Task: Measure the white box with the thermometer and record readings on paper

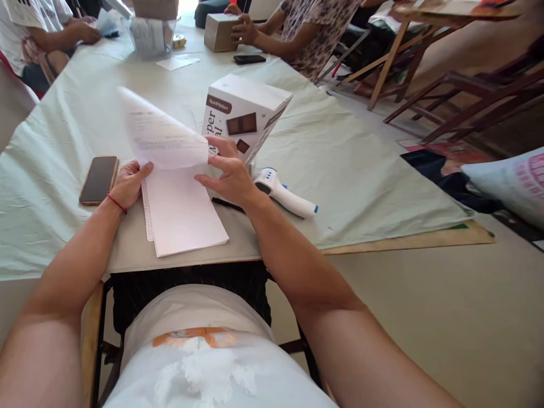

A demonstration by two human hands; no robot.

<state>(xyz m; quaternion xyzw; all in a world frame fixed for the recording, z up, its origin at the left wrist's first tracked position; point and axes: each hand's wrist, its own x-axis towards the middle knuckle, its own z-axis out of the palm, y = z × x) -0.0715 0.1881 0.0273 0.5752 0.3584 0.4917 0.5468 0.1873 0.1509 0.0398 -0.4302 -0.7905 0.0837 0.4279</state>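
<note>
A stack of white paper sheets (187, 221) lies at the table's near edge, its top side blank. From it a printed sheet (165, 133) is lifted and curled over, its far corner blurred. My left hand (131, 182), with a red string at the wrist, pinches the stack's left edge, thumb on top. At the right edge of the raised sheet is my right hand (229, 173), fingers spread and fingertips against the paper. Just beyond stands a white printed box (238, 110). A white handheld infrared thermometer (284, 192) and a black pen (227, 204) lie beside my right hand.
A phone (99, 180) lies left of my left hand on the cloth-covered table (361, 175). Farther back are a clear plastic bin (152, 37), a loose paper (177, 62) and another phone (249, 59). One person's hands touch a cardboard box (219, 33); another person sits at the left.
</note>
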